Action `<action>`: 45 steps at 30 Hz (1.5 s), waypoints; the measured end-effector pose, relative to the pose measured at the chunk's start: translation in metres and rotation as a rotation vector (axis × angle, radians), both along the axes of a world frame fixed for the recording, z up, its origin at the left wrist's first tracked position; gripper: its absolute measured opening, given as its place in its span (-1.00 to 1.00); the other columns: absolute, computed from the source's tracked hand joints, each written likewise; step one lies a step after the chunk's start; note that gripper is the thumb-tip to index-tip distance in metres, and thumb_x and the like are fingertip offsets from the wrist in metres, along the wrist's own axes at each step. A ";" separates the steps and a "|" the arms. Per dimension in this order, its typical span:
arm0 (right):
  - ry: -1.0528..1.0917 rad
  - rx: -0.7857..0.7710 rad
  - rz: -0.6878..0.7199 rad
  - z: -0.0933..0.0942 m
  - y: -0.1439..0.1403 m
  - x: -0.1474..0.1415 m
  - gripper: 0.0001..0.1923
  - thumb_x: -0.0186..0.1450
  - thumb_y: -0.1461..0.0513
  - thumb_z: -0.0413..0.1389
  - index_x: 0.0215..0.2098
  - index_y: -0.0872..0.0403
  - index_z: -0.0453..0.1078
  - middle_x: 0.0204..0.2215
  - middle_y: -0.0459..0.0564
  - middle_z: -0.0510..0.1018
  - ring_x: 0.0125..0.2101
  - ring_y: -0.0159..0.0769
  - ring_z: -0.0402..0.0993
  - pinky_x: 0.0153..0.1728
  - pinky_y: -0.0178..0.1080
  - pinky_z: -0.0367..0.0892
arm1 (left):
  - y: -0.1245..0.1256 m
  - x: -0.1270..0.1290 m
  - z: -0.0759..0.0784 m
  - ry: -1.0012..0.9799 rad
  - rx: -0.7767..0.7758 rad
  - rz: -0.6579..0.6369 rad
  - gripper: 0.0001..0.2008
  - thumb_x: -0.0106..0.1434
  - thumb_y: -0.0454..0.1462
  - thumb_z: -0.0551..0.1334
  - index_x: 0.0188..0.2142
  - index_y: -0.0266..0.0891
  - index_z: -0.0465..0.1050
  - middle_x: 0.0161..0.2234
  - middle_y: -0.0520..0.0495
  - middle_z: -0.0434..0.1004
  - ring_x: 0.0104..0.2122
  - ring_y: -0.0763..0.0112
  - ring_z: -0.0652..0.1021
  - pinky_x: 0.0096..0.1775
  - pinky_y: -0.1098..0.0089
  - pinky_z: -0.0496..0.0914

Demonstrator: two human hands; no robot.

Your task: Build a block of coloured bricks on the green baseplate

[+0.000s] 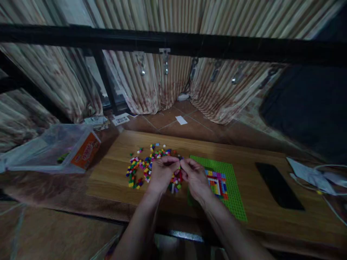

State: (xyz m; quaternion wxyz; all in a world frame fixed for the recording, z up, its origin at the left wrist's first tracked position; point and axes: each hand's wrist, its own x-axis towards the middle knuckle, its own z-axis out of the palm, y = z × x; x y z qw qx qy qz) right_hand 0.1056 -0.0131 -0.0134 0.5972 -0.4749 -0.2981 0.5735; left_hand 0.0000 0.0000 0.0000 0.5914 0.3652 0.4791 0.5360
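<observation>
Over a heap of small multicoloured building bricks, my two hands meet with their fingertips almost touching. My left hand is closed in a pinch, and my right hand pinches from the other side. A tiny building brick, dark in this light, shows at the fingertips; its exact shape is mostly covered. To the right, partly behind my right hand, lies a green studded baseplate. Rows of coloured bricks are fixed on it around a white and red part.
Everything rests on a low wooden table. A black phone-like slab lies at right, near white cables and papers. On the left stands a clear plastic box with an orange label. Striped curtains hang behind.
</observation>
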 end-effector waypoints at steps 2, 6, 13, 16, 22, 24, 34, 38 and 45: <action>0.041 -0.015 0.016 0.001 -0.001 -0.001 -0.58 -0.09 -0.02 0.38 -0.59 0.10 0.36 -0.77 -0.29 0.21 -0.75 -0.61 -0.01 -0.74 -0.43 -0.11 | 0.000 -0.001 -0.001 -0.024 -0.013 -0.006 -0.88 -0.12 -0.32 0.42 -0.52 -0.32 0.57 -0.56 0.03 0.55 -0.58 0.54 0.46 -0.47 0.51 0.39; 0.074 -0.028 0.040 0.001 -0.001 -0.005 -0.59 -0.09 -0.02 0.37 -0.57 0.08 0.35 -0.76 -0.29 0.20 -0.75 -0.58 0.00 -0.74 -0.42 -0.12 | -0.001 -0.003 -0.003 -0.089 -0.045 -0.008 -0.79 -0.15 -0.27 0.46 -0.50 -0.33 0.57 -0.57 0.00 0.54 -0.60 0.52 0.46 -0.48 0.47 0.39; -0.387 0.027 0.012 -0.013 0.002 -0.009 -0.65 0.18 -0.08 0.11 -0.49 0.02 0.34 -0.74 -0.24 0.28 -0.72 -0.43 0.16 -0.68 -0.35 0.08 | -0.005 -0.001 -0.007 0.001 0.031 0.082 -0.90 -0.06 -0.31 0.38 -0.51 -0.31 0.55 -0.56 0.01 0.54 -0.57 0.51 0.47 -0.46 0.49 0.38; -0.570 0.092 -0.052 -0.017 0.004 -0.007 -0.72 0.19 -0.01 0.10 -0.46 0.01 0.36 -0.64 -0.17 0.38 -0.61 -0.39 0.28 -0.60 -0.33 0.17 | -0.005 0.004 -0.012 0.047 0.058 0.119 -0.94 -0.02 -0.33 0.34 -0.49 -0.30 0.56 -0.53 -0.01 0.57 -0.51 0.47 0.52 -0.41 0.48 0.41; -0.259 -0.024 -0.052 -0.018 0.000 -0.014 -0.68 0.15 -0.06 0.14 -0.43 0.00 0.33 -0.71 -0.26 0.25 -0.72 -0.47 0.11 -0.70 -0.38 0.04 | -0.007 0.011 -0.013 -0.034 0.001 0.143 -0.88 -0.01 -0.29 0.35 -0.45 -0.30 0.57 -0.54 -0.01 0.56 -0.53 0.45 0.53 -0.43 0.45 0.43; -0.125 -0.045 -0.050 -0.017 -0.001 -0.016 -0.65 0.10 -0.07 0.19 -0.44 0.02 0.31 -0.73 -0.29 0.22 -0.74 -0.51 0.07 -0.72 -0.40 0.00 | -0.008 0.010 -0.011 -0.087 -0.029 0.106 -0.84 -0.01 -0.25 0.35 -0.42 -0.31 0.56 -0.57 0.00 0.54 -0.58 0.45 0.51 -0.47 0.44 0.43; -1.102 0.112 0.335 -0.017 0.043 -0.013 -0.83 0.27 0.20 0.04 -0.44 0.05 0.40 -0.58 -0.07 0.50 -0.51 -0.29 0.43 -0.44 -0.27 0.25 | 0.002 -0.046 -0.009 0.830 0.017 -0.001 -0.80 0.08 -0.46 0.17 -0.41 -0.28 0.58 -0.44 -0.07 0.60 -0.40 0.39 0.55 -0.27 0.42 0.39; -1.444 0.207 0.512 -0.011 0.052 -0.023 -0.85 0.26 0.28 0.07 -0.34 0.06 0.49 -0.36 0.03 0.61 -0.29 -0.22 0.52 -0.26 -0.26 0.26 | 0.000 -0.046 -0.005 1.049 0.005 -0.053 -0.73 0.12 -0.45 0.13 -0.34 -0.21 0.61 -0.34 -0.09 0.64 -0.29 0.35 0.58 -0.20 0.42 0.38; -1.452 0.268 0.601 0.007 0.066 -0.020 -0.80 0.26 0.22 0.07 -0.29 0.00 0.57 -0.33 -0.04 0.65 -0.29 -0.26 0.54 -0.27 -0.30 0.28 | 0.002 -0.053 -0.002 1.058 0.031 -0.024 -0.76 0.20 -0.32 0.13 -0.38 -0.16 0.61 -0.40 -0.05 0.63 -0.33 0.35 0.58 -0.26 0.44 0.36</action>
